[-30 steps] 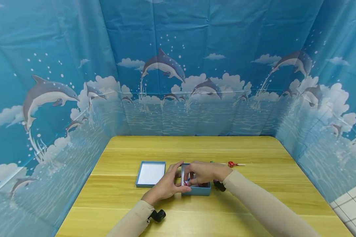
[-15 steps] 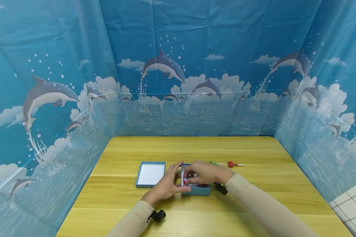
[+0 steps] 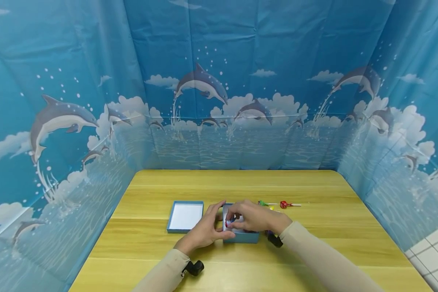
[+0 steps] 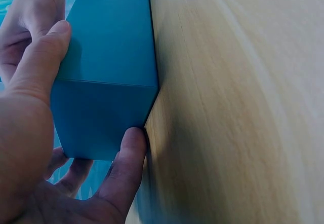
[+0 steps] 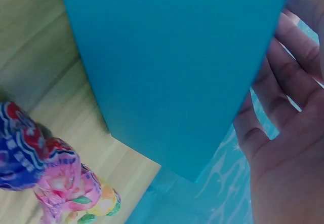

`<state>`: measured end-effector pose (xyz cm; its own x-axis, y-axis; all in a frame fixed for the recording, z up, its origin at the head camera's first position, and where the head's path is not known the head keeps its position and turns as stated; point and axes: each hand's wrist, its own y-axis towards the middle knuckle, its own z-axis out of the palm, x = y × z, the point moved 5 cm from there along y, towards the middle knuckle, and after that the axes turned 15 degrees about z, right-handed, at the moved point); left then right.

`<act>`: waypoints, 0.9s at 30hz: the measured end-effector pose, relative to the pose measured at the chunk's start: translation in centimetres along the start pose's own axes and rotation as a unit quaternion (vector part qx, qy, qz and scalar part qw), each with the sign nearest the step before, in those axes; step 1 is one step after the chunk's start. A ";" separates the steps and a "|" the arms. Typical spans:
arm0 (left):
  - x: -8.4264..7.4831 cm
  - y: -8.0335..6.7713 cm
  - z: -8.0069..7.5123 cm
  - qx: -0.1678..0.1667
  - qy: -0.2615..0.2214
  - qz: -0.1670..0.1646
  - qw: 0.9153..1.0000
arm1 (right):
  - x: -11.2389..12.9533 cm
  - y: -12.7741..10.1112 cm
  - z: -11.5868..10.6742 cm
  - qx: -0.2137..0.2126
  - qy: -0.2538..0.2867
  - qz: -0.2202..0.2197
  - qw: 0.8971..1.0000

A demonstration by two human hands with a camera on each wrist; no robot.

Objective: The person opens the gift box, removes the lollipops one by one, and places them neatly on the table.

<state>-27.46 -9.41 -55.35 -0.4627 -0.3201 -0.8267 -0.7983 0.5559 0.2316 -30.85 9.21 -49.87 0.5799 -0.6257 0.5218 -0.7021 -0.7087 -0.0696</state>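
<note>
A small blue box point(image 3: 241, 237) stands without its lid on the table. My left hand point(image 3: 203, 228) grips its left side, the thumb at the near corner and the fingers along the side. In the left wrist view the thumb lies against one box wall point(image 4: 109, 36) and a fingertip touches the adjoining wall near the table. My right hand point(image 3: 259, 217) reaches over the rim into the box, pinching a lollipop point(image 3: 228, 224) in a red, white and blue wrapper. The right hand hides much of the box's inside.
A blue-edged lid point(image 3: 185, 216) with a white inside lies left of the box. Right of it are a green lollipop point(image 3: 263, 203), a red lollipop point(image 3: 284, 204) and a yellow one, partly covered. Blue-red point(image 5: 20, 148) and pink point(image 5: 66, 183) wrapped lollipops lie beside the box.
My right hand and forearm have shifted slightly right, and the lollipop has turned a little inside the box. More of the green and yellow lollipops shows. My left hand keeps its place.
</note>
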 end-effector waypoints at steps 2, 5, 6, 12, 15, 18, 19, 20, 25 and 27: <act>0.0 0.0 0.1 -0.001 -0.014 -0.001 1.000 | 0.0 -0.2 0.0 -0.013 -0.009 0.003 1.000; 0.0 -0.1 0.2 -0.002 -0.029 -0.004 1.000 | 0.0 -0.6 0.0 -0.035 -0.018 0.003 0.999; 0.0 -0.1 0.2 -0.002 -0.035 -0.005 0.999 | 0.0 -0.7 0.0 -0.042 -0.021 0.003 0.999; 0.1 -0.3 0.4 -0.001 -0.047 -0.007 0.999 | 0.2 -1.4 -0.5 -0.086 -0.038 -0.010 0.995; 0.3 -0.4 0.5 0.000 -0.051 -0.009 0.999 | 0.1 -1.7 -0.7 -0.101 -0.045 -0.015 0.994; 0.4 -0.3 0.5 0.003 -0.044 -0.012 0.999 | -0.1 -1.9 -0.8 -0.113 -0.053 -0.016 0.992; 0.4 -0.3 0.4 0.005 -0.037 -0.012 0.999 | -0.1 -2.0 -0.9 -0.117 -0.056 -0.017 0.991; 0.4 -0.2 0.4 0.006 -0.032 -0.012 0.999 | -0.2 -2.1 -1.0 -0.122 -0.059 -0.017 0.991; 0.1 0.0 0.3 0.004 -0.031 -0.007 0.999 | -0.5 -2.5 -1.2 -0.135 -0.063 -0.024 0.988; 0.1 0.0 0.3 0.003 -0.033 -0.009 0.999 | -0.6 -2.6 -1.3 -0.140 -0.061 -0.025 0.988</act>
<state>-27.41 -9.24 -55.57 -0.4215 -0.2784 -0.8630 -0.8036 0.5556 0.2133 -29.88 11.87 -48.91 0.6499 -0.6394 0.4108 -0.7484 -0.6324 0.1997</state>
